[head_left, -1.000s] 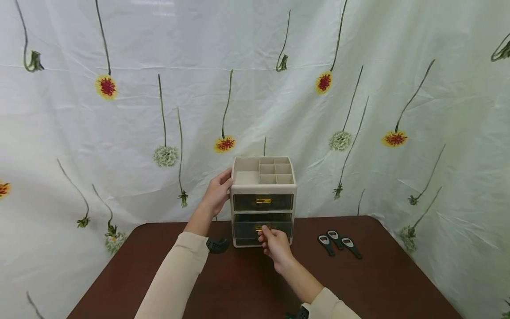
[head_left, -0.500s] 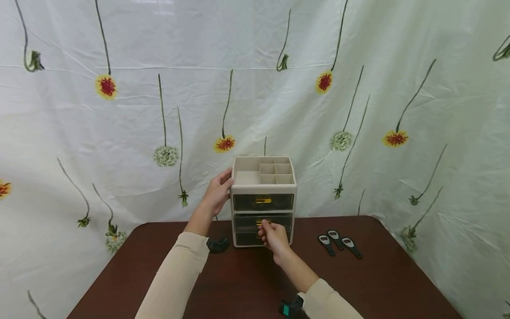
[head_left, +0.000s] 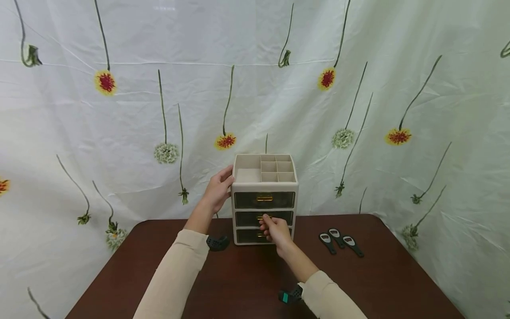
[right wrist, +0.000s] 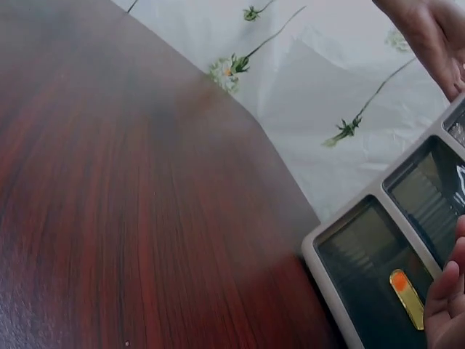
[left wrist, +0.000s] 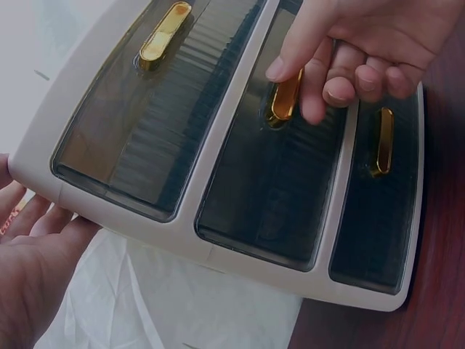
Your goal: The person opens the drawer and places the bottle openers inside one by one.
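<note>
A cream desktop drawer organizer (head_left: 265, 187) stands on the table, with three dark see-through drawers and gold handles. My left hand (head_left: 217, 190) holds its left side near the top. The left wrist view shows that hand's fingers (left wrist: 36, 218) against the side wall. My right hand (head_left: 276, 232) is at the middle drawer (head_left: 244, 219), thumb and index finger pinching its gold handle (left wrist: 285, 98). All three drawers sit flush in the frame. Above, the top drawer (head_left: 245, 200) has its handle uncovered. The right hand partly covers the bottom drawer (head_left: 246, 235).
Three small black-and-white devices (head_left: 348, 241) with little displays lie on the dark red-brown table (head_left: 235, 283), right of the organizer. A white floral cloth (head_left: 191, 88) hangs behind and around the table. Black bands (head_left: 217, 243) are on both wrists.
The middle drawer, partly pulled out a second ago, has slid back in until flush, with the right hand following it forward. The left hand keeps its place on the organizer's side.
</note>
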A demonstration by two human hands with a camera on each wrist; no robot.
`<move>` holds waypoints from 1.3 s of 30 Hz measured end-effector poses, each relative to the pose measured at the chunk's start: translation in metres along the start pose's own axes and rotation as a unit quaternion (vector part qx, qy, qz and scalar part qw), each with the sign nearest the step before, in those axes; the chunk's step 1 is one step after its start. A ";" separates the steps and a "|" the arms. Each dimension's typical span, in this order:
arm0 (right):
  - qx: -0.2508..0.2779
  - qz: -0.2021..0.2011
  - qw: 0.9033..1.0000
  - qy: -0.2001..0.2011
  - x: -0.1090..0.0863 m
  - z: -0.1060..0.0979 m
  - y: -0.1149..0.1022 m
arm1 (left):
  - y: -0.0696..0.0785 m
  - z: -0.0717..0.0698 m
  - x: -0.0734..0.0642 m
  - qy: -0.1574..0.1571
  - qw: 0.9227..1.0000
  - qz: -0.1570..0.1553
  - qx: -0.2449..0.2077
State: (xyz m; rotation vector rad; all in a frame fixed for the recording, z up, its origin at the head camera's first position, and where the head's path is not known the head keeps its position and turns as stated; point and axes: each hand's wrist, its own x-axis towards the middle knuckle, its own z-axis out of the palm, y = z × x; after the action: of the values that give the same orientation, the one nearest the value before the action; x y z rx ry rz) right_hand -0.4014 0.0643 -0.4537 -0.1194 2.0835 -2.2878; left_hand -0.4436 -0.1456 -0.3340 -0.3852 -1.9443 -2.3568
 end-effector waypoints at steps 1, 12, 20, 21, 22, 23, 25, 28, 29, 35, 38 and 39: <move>0.000 0.002 1.000 -0.002 0.000 -0.001 0.000 | 0.000 0.000 0.000 0.001 1.000 -0.001 -0.001; -0.022 0.001 1.000 -0.021 -0.001 -0.003 -0.001 | 0.003 0.000 0.000 0.002 1.000 -0.003 0.017; -0.050 0.040 0.995 -0.082 -0.018 -0.007 0.017 | 0.000 0.001 -0.002 0.000 1.000 -0.008 0.019; -0.046 0.047 0.994 -0.086 -0.020 -0.007 0.019 | 0.000 0.001 -0.001 -0.001 1.000 -0.006 0.018; -0.040 0.057 0.994 -0.087 -0.021 -0.006 0.021 | 0.000 0.001 -0.001 -0.002 1.000 -0.004 0.017; -0.034 0.067 0.993 -0.086 -0.023 -0.006 0.023 | 0.000 0.001 -0.001 -0.002 1.000 -0.003 0.015; -0.018 0.088 0.993 -0.078 -0.025 -0.006 0.027 | 0.000 0.001 -0.001 0.000 1.000 -0.003 0.013; 0.018 0.116 0.992 -0.053 -0.026 -0.007 0.031 | -0.001 0.000 -0.002 0.000 1.000 -0.004 0.012; 0.034 0.120 0.991 -0.045 -0.025 -0.007 0.032 | -0.001 0.000 -0.002 -0.001 1.000 -0.005 0.013; 0.115 0.120 0.986 -0.017 -0.018 -0.006 0.039 | 0.001 0.001 -0.003 0.000 1.000 -0.007 0.019; 0.131 0.117 0.985 -0.007 -0.015 -0.005 0.041 | 0.002 0.002 -0.003 0.002 1.000 -0.006 0.016; 0.133 0.116 0.984 -0.004 -0.014 -0.005 0.042 | 0.002 0.002 -0.002 0.001 1.000 -0.005 0.015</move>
State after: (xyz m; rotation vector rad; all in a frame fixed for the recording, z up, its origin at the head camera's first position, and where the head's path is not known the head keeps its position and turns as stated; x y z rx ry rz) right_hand -0.3882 0.0661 -0.4961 0.1174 1.6644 -2.3845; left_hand -0.4411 -0.1443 -0.3322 -0.3729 -1.9829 -2.3302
